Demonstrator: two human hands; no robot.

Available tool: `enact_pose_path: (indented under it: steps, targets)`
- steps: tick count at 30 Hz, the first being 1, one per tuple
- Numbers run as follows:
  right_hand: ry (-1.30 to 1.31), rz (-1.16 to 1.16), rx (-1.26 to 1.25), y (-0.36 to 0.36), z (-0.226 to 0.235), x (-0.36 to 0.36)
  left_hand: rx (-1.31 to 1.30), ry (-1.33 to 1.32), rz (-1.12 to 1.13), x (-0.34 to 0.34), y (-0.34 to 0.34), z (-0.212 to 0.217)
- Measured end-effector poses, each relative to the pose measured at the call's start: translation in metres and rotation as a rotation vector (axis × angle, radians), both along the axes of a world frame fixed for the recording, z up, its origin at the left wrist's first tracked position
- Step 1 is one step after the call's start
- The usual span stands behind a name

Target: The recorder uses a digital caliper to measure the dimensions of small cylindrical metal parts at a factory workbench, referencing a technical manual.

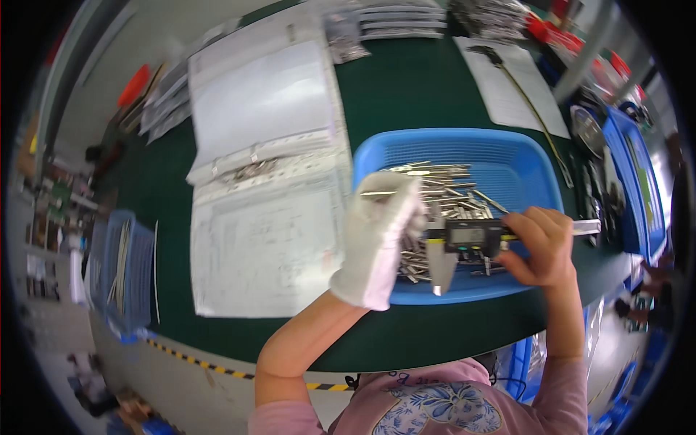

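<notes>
My right hand (540,244), bare, grips a digital caliper (475,235) with a small display, its beam sticking out past the hand to the right. The caliper's jaws (441,270) point down over the near left part of a blue plastic basket (535,156). In the basket lies a heap of slim silvery metal pins (453,199). My left hand (378,239), in a white glove, is closed beside the jaws at the basket's left side. A thin metal pin (377,193) juts from it to the left. The fingertips are partly hidden and blurred.
Left of the basket an open ring binder (264,239) with drawing sheets lies on the green table (406,87). Bagged parts (402,22) are stacked at the back. A paper sheet (507,87) carries a long thin tool. Blue bins stand at the far right and far left.
</notes>
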State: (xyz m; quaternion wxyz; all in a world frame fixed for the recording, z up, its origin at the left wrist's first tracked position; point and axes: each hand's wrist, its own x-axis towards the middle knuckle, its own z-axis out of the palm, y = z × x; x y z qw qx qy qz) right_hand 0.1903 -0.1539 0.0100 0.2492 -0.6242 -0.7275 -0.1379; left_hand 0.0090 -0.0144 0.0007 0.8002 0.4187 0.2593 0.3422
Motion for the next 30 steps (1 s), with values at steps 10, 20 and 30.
enact_pose_path:
  steps: [10,20,30]
  targets:
    - [0.114,-0.067,0.138,0.005,-0.006,0.005,0.073,-0.003,-0.171,0.005,0.005,-0.012]
    - [0.942,-0.129,-0.191,0.053,0.048,-0.048,0.313,-0.058,-0.156,0.015,-0.007,-0.025]
    - [0.875,-0.16,-0.402,0.046,0.046,-0.028,0.555,0.016,-0.274,0.012,-0.008,-0.009]
